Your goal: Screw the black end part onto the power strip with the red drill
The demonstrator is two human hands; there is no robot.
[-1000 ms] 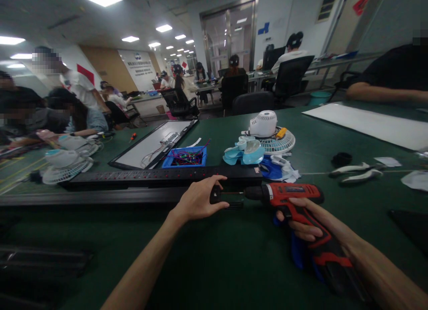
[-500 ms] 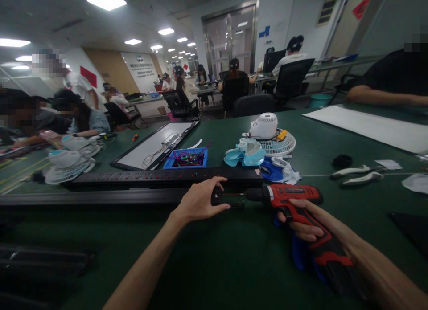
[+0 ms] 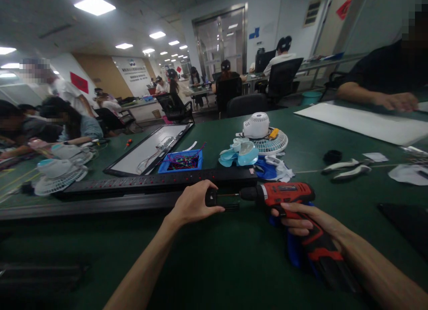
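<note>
My left hand (image 3: 191, 203) is wrapped around the right end of a long black bar (image 3: 100, 205), fingers over the top and thumb along the lower side. In my right hand (image 3: 323, 225) is a red and black cordless drill (image 3: 290, 192), gripped by its handle with the index finger near the trigger. The drill's thin bit points left and reaches the end piece of the bar; whether it sits in a screw is too small to tell. Just behind the bar lies another long black strip (image 3: 150, 180) with red dots along it. Something blue shows beneath the drill handle.
Behind the strip are a blue tray (image 3: 160, 168) of wires, light-blue fan blades (image 3: 239, 153) and a white fan (image 3: 256, 125). Pliers (image 3: 351, 171) lie at the right. A co-worker's hand (image 3: 397, 101) is over a white panel (image 3: 357, 120). A framed panel (image 3: 143, 152) lies at back left.
The camera view has turned slightly, moving most things left in the picture. Both my hands keep their grips, and the drill stays lined up with the bar's end. The co-worker's hand has moved.
</note>
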